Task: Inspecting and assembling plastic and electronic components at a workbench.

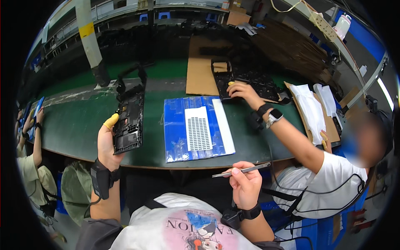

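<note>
My left hand [108, 143], with a yellow finger cot on the thumb, grips a black moulded plastic housing [131, 118] by its edge, upright above the table at left. An open frame shape sticks up at the housing's top. Near the table's front edge, my right hand [246, 185] pinches a pair of metal tweezers [253, 168], their tips pointing left. Between my hands, a blue taped board [174, 135] lies on the table. On it rests a white sheet [199, 130] with rows of small dark rectangular pieces, and a white strip [225, 127] runs along its right side.
A co-worker's hand [243, 92] at right touches black plastic housings [254, 85] on the green table [66, 129]. Brown cardboard [200, 71] lies behind the board. White packets [309, 106] sit farther right. A post [88, 37] stands at back left; other people sit far left.
</note>
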{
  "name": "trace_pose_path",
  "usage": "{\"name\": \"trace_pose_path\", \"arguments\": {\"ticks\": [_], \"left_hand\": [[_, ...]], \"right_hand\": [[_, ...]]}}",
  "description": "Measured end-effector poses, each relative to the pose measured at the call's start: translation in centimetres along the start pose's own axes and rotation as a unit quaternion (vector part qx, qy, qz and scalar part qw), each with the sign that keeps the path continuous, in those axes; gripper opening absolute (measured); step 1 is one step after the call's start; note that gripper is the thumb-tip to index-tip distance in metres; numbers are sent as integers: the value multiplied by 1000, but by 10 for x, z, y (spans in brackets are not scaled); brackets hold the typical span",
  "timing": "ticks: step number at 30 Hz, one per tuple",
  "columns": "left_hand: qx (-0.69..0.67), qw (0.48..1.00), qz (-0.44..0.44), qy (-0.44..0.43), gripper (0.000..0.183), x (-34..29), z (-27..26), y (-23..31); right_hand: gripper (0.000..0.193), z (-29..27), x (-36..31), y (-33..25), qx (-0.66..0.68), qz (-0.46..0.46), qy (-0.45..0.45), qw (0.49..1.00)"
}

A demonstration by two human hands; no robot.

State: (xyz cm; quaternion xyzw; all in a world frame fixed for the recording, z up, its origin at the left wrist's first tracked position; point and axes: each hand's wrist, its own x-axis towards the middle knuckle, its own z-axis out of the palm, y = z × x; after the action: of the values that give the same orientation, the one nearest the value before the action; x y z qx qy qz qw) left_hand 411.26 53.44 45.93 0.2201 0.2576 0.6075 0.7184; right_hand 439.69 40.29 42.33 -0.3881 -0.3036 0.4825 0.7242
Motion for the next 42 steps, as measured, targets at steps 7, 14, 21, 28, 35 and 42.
{"name": "trace_pose_path", "arguments": {"ticks": [7,14,21,28,35,42], "left_hand": [[-21,998,50,-29,27,-29,-13,4],[38,992,120,-30,30,-20,-4,3],[92,984,150,-15,36,12,21,-2],[100,989,112,-15,40,60,70,-17],[99,993,39,60,44,87,53,-41],[114,989,4,95,42,94,50,-44]], "right_hand": [[15,2,0,11,-25,4,7,1000],[13,6,8,12,-33,-1,21,999],[12,24,72,0,-94,-35,35,994],[13,31,160,34,-107,43,30,993],[14,29,164,39,-105,71,60,990],[15,29,167,39,-142,56,59,986]]}}
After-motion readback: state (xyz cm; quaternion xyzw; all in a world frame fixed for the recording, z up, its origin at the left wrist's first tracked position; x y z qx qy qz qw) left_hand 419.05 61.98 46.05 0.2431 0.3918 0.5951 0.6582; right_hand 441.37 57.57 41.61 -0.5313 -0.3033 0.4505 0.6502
